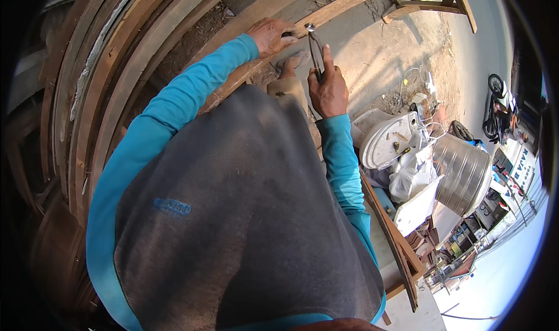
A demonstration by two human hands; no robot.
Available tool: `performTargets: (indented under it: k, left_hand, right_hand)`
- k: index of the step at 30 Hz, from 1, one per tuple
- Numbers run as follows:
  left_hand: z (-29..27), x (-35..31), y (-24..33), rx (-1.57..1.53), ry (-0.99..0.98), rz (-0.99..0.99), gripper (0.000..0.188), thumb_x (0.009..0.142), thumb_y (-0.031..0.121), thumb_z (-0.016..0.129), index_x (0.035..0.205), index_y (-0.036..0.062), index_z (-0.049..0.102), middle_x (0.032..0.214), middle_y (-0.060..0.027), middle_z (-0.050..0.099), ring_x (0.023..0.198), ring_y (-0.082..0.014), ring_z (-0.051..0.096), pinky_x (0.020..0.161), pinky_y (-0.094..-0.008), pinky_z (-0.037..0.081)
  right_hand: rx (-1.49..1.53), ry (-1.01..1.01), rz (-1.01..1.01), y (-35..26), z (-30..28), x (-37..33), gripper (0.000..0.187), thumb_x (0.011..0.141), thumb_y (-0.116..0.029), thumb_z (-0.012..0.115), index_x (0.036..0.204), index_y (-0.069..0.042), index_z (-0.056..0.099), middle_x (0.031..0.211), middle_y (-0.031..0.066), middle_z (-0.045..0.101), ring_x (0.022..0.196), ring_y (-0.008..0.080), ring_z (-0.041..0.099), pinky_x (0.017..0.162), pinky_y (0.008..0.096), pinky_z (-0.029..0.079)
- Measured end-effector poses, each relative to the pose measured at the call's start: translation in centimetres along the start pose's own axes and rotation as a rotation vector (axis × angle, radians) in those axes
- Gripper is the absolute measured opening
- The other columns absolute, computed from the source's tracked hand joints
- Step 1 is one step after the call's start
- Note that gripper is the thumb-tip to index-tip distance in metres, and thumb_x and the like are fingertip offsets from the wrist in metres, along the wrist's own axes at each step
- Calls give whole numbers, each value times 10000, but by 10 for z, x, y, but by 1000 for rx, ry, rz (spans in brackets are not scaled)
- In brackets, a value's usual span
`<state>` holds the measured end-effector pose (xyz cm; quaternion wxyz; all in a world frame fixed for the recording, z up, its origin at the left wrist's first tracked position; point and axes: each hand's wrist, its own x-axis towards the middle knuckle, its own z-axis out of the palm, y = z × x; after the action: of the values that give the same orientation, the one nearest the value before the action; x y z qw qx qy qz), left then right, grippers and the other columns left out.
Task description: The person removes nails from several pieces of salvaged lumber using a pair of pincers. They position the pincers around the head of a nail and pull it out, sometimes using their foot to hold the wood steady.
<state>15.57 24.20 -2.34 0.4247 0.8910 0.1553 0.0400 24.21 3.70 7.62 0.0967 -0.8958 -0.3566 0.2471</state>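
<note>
A long wooden plank (343,6) runs from beside my legs up to the upper right. My left hand (270,36) grips this plank, its fingers and thumb bent over the wood. Close by on the right, my right hand (330,93) is closed around the handles of a pair of pincers (315,48), with the index finger stretched along them. The rounded metal head of the pincers meets the plank's edge just right of my left fingers. Whether a nail sits in the jaws is too small to tell.
Several long planks (110,57) are stacked on the left. To the right lie a white oval lid (391,138) with small tools on it, white plastic bags (404,181) and a ribbed metal drum (464,171). A wooden trestle (431,6) stands at the upper right; a parked motorbike (498,112) is farther off.
</note>
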Motion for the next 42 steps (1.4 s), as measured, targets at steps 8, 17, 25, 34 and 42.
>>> performTargets:
  k: [8, 17, 25, 34, 42]
  left_hand:
    - [-3, 2, 12, 65, -2, -7, 285, 916, 334, 654, 1025, 73, 686, 949, -162, 699, 904, -368, 658, 807, -427, 515]
    - [-9, 3, 15, 13, -121, -79, 368, 909, 415, 653, 1093, 101, 705, 1021, -182, 708, 984, -388, 662, 873, -461, 517]
    - [-24, 42, 15, 81, -246, -135, 566, 769, 579, 758, 1031, 80, 704, 889, -162, 713, 898, -330, 680, 828, -445, 519]
    - [-2, 53, 13, 281, -111, -208, 574, 688, 527, 849, 801, 54, 545, 768, -179, 649, 773, -330, 649, 694, -444, 492]
    - [5, 35, 7, 273, 6, 42, 331, 835, 375, 763, 965, 86, 667, 812, -132, 674, 766, -283, 654, 725, -426, 515]
  right_hand:
    - [304, 263, 96, 4, 3, 6, 634, 925, -144, 570, 1500, -8, 341, 1057, 216, 656, 837, 281, 668, 772, 406, 535]
    - [141, -70, 31, 10, 3, 5, 671, 906, -254, 636, 1503, -102, 370, 1192, 325, 614, 1043, 461, 634, 907, 483, 513]
    - [704, 264, 101, 45, 39, 18, 636, 903, -163, 668, 1439, 73, 419, 868, 66, 619, 725, 123, 560, 649, 269, 483]
    - [861, 216, 93, 57, 75, 8, 675, 877, -211, 664, 1443, 63, 421, 1168, 207, 650, 1111, 273, 620, 973, 362, 472]
    - [844, 109, 136, 52, 58, -1, 634, 862, -237, 639, 1377, 94, 475, 1155, 245, 651, 1048, 268, 637, 911, 357, 491]
